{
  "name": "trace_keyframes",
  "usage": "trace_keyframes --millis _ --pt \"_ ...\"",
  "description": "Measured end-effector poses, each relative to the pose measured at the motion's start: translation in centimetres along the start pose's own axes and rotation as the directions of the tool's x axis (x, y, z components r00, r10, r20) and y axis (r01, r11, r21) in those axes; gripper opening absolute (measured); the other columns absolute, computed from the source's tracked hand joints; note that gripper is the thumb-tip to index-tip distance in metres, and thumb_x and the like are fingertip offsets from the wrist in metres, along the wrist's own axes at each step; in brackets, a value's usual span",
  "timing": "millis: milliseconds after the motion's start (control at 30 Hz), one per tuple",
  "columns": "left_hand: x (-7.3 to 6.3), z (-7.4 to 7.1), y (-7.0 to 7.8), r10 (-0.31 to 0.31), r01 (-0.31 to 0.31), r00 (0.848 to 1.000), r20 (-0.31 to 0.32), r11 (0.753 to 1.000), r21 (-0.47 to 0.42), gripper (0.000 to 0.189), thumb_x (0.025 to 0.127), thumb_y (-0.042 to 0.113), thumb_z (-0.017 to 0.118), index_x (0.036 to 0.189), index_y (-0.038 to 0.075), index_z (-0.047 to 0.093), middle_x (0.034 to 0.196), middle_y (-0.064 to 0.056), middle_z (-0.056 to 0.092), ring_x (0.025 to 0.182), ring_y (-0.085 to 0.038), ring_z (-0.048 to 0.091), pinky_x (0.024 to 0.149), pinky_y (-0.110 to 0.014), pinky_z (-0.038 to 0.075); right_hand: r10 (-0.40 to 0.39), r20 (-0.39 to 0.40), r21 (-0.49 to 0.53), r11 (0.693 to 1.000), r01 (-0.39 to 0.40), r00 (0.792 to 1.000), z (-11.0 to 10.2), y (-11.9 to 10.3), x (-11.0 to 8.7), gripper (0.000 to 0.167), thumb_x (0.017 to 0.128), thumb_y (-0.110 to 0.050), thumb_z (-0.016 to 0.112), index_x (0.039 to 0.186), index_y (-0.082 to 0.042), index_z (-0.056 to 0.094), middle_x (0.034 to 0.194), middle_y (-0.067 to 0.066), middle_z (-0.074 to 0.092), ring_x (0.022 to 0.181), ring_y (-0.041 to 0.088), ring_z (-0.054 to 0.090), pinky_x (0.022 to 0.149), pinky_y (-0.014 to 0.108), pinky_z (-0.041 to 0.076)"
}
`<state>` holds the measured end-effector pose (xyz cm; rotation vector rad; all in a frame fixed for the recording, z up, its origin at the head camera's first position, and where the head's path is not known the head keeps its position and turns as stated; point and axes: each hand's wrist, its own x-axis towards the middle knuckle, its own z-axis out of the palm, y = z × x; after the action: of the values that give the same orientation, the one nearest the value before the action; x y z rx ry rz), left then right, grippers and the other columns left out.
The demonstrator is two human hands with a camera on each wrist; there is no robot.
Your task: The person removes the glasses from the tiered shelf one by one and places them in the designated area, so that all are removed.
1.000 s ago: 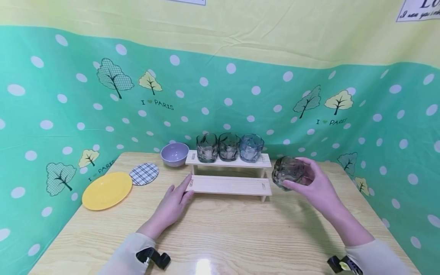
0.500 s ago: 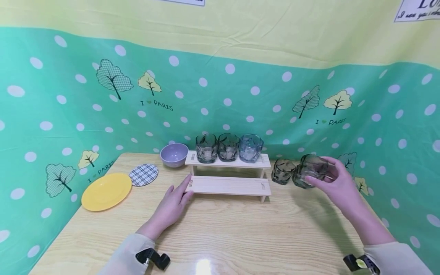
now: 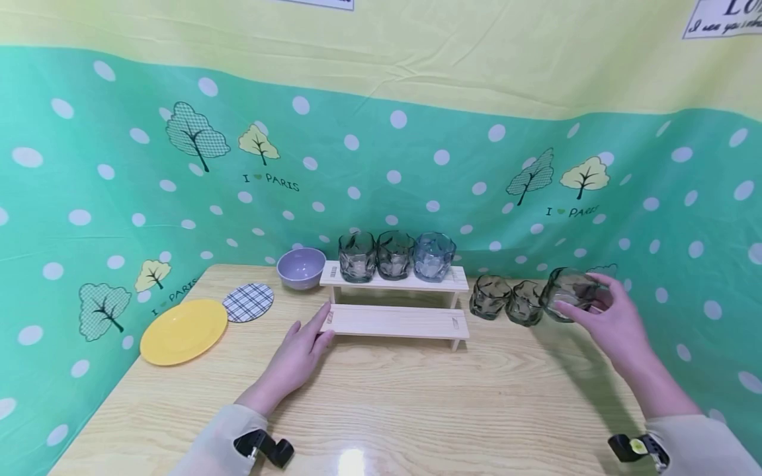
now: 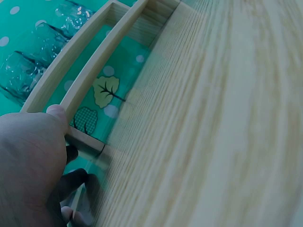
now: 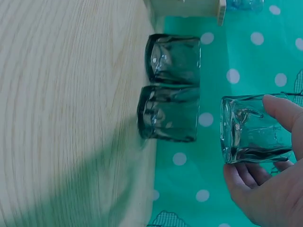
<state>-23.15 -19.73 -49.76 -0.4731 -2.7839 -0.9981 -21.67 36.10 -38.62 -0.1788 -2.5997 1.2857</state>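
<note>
My right hand point(image 3: 616, 320) grips a smoky drinking glass point(image 3: 565, 294), thumb on one side and fingers on the other. In the right wrist view that glass point(image 5: 253, 127) shows clear of the table. Two more smoky glasses, one nearer the rack point(image 3: 490, 297) and one beside the held glass point(image 3: 524, 304), stand on the table. The fingers of my left hand point(image 3: 300, 354) lie against the left end of the two-tier wooden rack point(image 3: 395, 320), its thumb at the lower board's front edge. Two grey glasses point(image 3: 357, 258) and a bluish glass point(image 3: 434, 256) line the rack's upper board.
A purple bowl point(image 3: 301, 268) stands left of the rack. Farther left lie a checked round coaster point(image 3: 249, 302) and a yellow plate point(image 3: 184, 332). Polka-dot cloth point(image 3: 369, 158) hangs behind and at both sides of the wooden table point(image 3: 381, 410).
The right hand has carried the held glass to the right, uncovering first one, then both smoky glasses on the table. The left hand has stayed at the rack.
</note>
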Motion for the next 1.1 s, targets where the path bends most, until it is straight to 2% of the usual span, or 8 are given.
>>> trace_keyframes --millis 133,333,467,600,700,867,967,1100 --pt "-0.1 -0.1 0.1 -0.005 0.005 1.000 0.003 1.000 0.000 0.065 0.119 0.030 0.052 0.176 0.010 0.028 0.167 -0.021 0.047 0.152 -0.040 0.050 0.134 -0.067 0.014 0.020 -0.005 0.003 1.000 -0.020 1.000 -0.5 0.7 0.4 0.107 0.098 -0.041 0.088 0.173 -0.002 0.021 0.143 0.015 0.059 0.107 -0.002 0.054 0.080 0.005 0.050" --pt "0.0 -0.2 0.2 -0.004 0.004 1.000 0.007 1.000 0.006 0.065 0.119 0.030 0.052 0.176 0.010 0.028 0.167 -0.021 0.047 0.151 -0.040 0.051 0.134 -0.067 0.015 0.078 -0.022 0.030 0.997 -0.077 0.997 -0.9 1.9 0.8 0.108 0.097 -0.044 0.088 0.173 -0.006 0.022 0.137 0.000 0.059 0.108 0.002 0.055 0.078 0.008 0.055" --pt "0.0 -0.2 0.2 -0.002 0.002 1.000 0.009 1.000 0.006 0.065 0.119 0.030 0.052 0.176 0.010 0.028 0.166 -0.022 0.048 0.151 -0.041 0.051 0.134 -0.068 0.015 0.098 -0.017 0.018 0.995 -0.098 0.995 -1.1 2.5 1.2 0.110 0.096 -0.047 0.088 0.173 -0.005 0.021 0.146 0.013 0.057 0.113 0.011 0.056 0.076 0.010 0.056" --pt "0.0 -0.1 0.0 -0.001 0.001 1.000 0.009 1.000 0.004 0.065 0.119 0.030 0.052 0.176 0.010 0.028 0.166 -0.022 0.048 0.151 -0.041 0.051 0.134 -0.068 0.015 0.116 -0.015 -0.011 0.993 -0.116 0.993 -1.1 3.1 1.5 0.114 0.097 -0.050 0.087 0.174 -0.002 0.017 0.156 0.026 0.051 0.123 0.028 0.057 0.075 0.011 0.056" --pt "0.0 0.0 0.0 -0.002 0.002 1.000 0.009 1.000 0.003 0.065 0.119 0.031 0.052 0.176 0.010 0.028 0.166 -0.022 0.048 0.152 -0.040 0.050 0.134 -0.068 0.015 0.126 -0.018 -0.026 0.992 -0.127 0.992 -1.1 3.7 1.8 0.118 0.096 -0.052 0.086 0.174 0.000 0.014 0.158 0.030 0.048 0.127 0.035 0.057 0.074 0.011 0.054" --pt "0.1 0.0 0.0 0.000 0.000 1.000 0.006 1.000 0.002 0.065 0.119 0.031 0.052 0.176 0.010 0.028 0.166 -0.022 0.048 0.152 -0.041 0.050 0.134 -0.068 0.015 0.150 -0.019 -0.016 0.989 -0.150 0.989 -1.0 4.6 2.2 0.122 0.095 -0.054 0.086 0.174 0.001 0.011 0.159 0.033 0.045 0.127 0.040 0.056 0.072 0.013 0.054" --pt "0.1 0.0 0.0 0.001 -0.001 1.000 0.003 1.000 -0.001 0.065 0.119 0.030 0.053 0.176 0.010 0.029 0.166 -0.022 0.048 0.152 -0.041 0.050 0.134 -0.068 0.015 0.164 -0.016 -0.017 0.986 -0.164 0.986 -0.9 4.9 2.4 0.122 0.095 -0.055 0.086 0.174 0.000 0.010 0.160 0.035 0.042 0.131 0.047 0.053 0.076 0.021 0.058" --pt "0.1 0.0 0.0 -0.001 0.001 1.000 -0.001 1.000 -0.001 0.064 0.119 0.029 0.053 0.175 0.009 0.029 0.166 -0.021 0.048 0.152 -0.040 0.050 0.134 -0.068 0.015 0.186 -0.004 -0.017 0.982 -0.186 0.983 -0.6 5.4 2.5 0.124 0.096 -0.055 0.085 0.175 -0.002 0.007 0.163 0.039 0.038 0.139 0.056 0.048 0.097 0.052 0.060"
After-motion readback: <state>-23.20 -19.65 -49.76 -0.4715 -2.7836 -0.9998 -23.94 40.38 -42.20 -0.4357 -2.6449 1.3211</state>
